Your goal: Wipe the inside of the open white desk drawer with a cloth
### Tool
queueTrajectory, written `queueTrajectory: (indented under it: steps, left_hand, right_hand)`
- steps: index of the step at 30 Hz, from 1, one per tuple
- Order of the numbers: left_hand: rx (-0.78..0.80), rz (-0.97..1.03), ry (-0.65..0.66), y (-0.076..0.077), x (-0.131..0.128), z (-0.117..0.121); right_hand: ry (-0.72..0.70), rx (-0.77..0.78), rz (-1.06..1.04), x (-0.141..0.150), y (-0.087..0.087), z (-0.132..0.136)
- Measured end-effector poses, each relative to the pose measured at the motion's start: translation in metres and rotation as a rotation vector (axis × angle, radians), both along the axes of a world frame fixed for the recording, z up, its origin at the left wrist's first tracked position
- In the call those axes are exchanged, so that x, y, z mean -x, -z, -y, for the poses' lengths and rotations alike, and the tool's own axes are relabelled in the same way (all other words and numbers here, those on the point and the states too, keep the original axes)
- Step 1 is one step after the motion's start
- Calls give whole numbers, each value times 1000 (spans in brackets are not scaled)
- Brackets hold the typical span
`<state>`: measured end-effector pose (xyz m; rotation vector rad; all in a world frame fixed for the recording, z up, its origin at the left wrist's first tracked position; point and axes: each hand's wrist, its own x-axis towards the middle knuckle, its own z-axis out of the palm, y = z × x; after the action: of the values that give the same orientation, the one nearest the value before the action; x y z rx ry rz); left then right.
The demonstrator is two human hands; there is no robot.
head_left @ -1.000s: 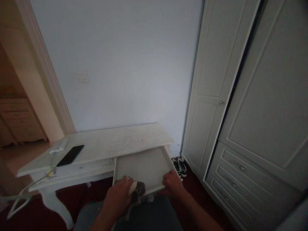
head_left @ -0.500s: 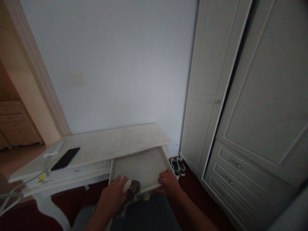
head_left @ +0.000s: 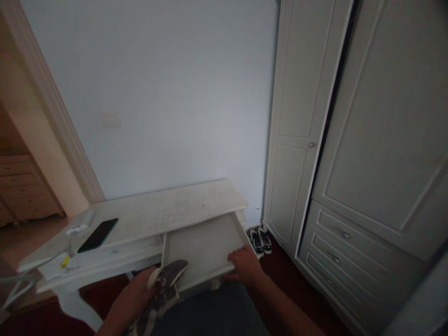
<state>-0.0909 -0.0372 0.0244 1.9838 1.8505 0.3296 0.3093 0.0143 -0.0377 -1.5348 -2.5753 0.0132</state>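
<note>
A white drawer (head_left: 206, 247) is pulled out from the white desk (head_left: 164, 205), and its light interior shows no contents. My right hand (head_left: 247, 266) is closed over the drawer's front edge near the right corner. At the drawer's left front corner, my left hand (head_left: 140, 287) is closed on a limp grey-brown and white patterned cloth (head_left: 166, 287). One end of the cloth reaches over the drawer's front corner, and the rest hangs down over my lap. The left fingertips are partly hidden by the cloth.
A dark phone (head_left: 98, 234) and a white device (head_left: 81, 221) lie on the desk's left side, by pale cables (head_left: 17, 289). Black-and-white sneakers (head_left: 259, 240) stand on the red floor beside a grey-white wardrobe (head_left: 294, 186). Its drawers (head_left: 336, 245) are at the right.
My left hand has moved left and slightly down with the cloth, off the drawer's front edge, uncovering more of it. My right hand stays on the drawer. The view has shifted a little.
</note>
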Motion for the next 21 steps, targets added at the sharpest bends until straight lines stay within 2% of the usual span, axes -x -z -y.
queueTrajectory:
  steps: [2, 7, 9, 14, 16, 18, 21]
  left_hand:
    - [-8, -6, 17, 2, -4, -2]
    - [-82, -215, -40, 3, -41, 3]
    - [-70, -244, -28, 0, -48, 2]
    - [28, -152, 202, -19, -44, -13]
    - [15, -144, 278, -26, -52, -16]
    - [-20, -158, 319, -27, -74, -16]
    - [-90, -153, 320, -21, -124, -16]
  right_hand:
    - [6, 4, 5, 1, -1, 0]
    - [15, 38, 36, 3, -10, 4]
    - [20, 49, 48, 4, -14, 5]
    - [25, 60, 52, 5, -20, 7]
    - [28, 72, 54, 5, -21, 8]
    - [31, 79, 51, 6, -22, 8]
    - [44, 71, 42, 7, -21, 9]
